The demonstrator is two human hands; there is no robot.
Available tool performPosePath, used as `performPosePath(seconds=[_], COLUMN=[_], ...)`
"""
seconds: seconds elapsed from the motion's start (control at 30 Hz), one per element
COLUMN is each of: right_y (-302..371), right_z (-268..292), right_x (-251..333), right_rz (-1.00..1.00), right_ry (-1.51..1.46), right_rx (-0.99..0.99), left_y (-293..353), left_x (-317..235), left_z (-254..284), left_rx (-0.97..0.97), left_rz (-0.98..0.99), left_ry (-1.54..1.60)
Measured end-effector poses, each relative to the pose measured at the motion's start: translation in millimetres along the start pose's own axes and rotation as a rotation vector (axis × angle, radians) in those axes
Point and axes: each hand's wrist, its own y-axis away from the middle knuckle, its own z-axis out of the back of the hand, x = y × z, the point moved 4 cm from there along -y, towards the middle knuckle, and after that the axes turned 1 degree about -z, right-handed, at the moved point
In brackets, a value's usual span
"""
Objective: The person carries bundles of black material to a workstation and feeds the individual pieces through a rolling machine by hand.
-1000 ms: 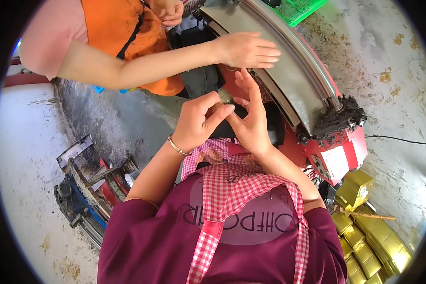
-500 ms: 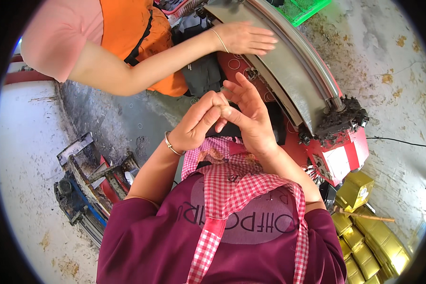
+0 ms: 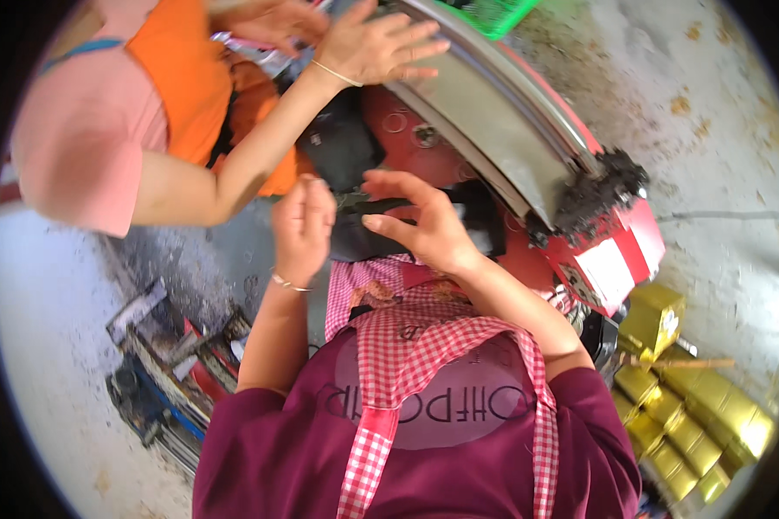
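Note:
My left hand [image 3: 304,227] is raised in front of the checked apron [image 3: 381,333], slightly blurred, its fingers close together and pointing away from me; I see nothing in it. To its right, my right hand [image 3: 424,223] is half curled, thumb and fingers apart. A dark strip shows in the gap between its thumb and fingers; it looks like part of the black material [image 3: 480,216] behind, though I cannot be sure. The two hands do not touch. Beyond them stands a red machine [image 3: 601,264] with a long grey metal tray [image 3: 485,121].
A person in an orange apron [image 3: 177,73] is at the far left, one hand [image 3: 376,48] spread over the tray's far end. A green basket [image 3: 498,13] lies behind the machine. Gold boxes [image 3: 666,424] stand at right, a rusty metal frame [image 3: 173,363] at left.
My hands were touching, fingers against fingers; now they are apart, the left one moved leftward. The other person's arm has drawn back to the left, and a second hand of theirs shows.

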Motion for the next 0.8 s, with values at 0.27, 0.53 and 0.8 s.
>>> performPosePath(seconds=[0.27,0.53,0.8], right_y=[-75,-48,-45], right_z=[4,43,82], right_x=[160,150,158], right_rz=[0.669,0.29,0.295], right_ry=[0.566,1.138,1.251], right_rx=[0.647,0.734,0.345], left_y=[5,9,3], left_x=[104,94,96], left_z=[13,-98,-80], left_rx=[0.491,0.859,0.704], left_rz=[-0.054,0.008,0.126], left_ry=[-0.385,-0.31,-0.31])
